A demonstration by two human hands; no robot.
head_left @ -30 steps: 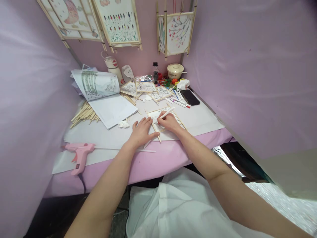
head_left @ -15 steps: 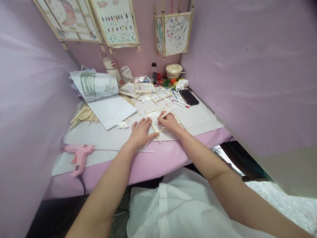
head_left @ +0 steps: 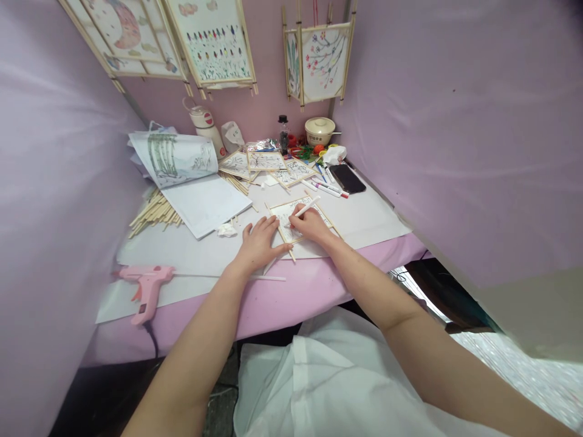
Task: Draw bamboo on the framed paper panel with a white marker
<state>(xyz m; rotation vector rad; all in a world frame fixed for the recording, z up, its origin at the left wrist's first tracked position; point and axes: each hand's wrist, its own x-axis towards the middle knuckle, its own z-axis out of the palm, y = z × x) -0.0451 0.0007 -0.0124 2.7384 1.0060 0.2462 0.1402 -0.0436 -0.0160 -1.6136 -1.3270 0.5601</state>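
Observation:
A white marker pen (head_left: 308,206) is pinched in my right hand (head_left: 311,223), its lower end down at a small stick-framed paper panel (head_left: 285,210) with dark drawn marks. The pen's tip is hidden by my fingers. My left hand (head_left: 260,241) lies flat with its fingers spread, touching the left edge of that panel, the thumb near its lower corner. Behind it lie more framed panels with branch-like drawings, among them one in the middle (head_left: 266,161) and one to the right (head_left: 294,172).
A pink hot glue gun (head_left: 148,288) lies at the left front with a glue stick. Thin wooden sticks (head_left: 157,212) sit under an open drawing pad (head_left: 207,203). Markers (head_left: 330,189), a phone (head_left: 347,178), a lidded bowl (head_left: 319,131) and a bottle (head_left: 283,136) are farther back. Lanterns (head_left: 324,64) hang above.
The pen in my right hand has shifted very slightly left and down over the panel. My left hand stays where it was.

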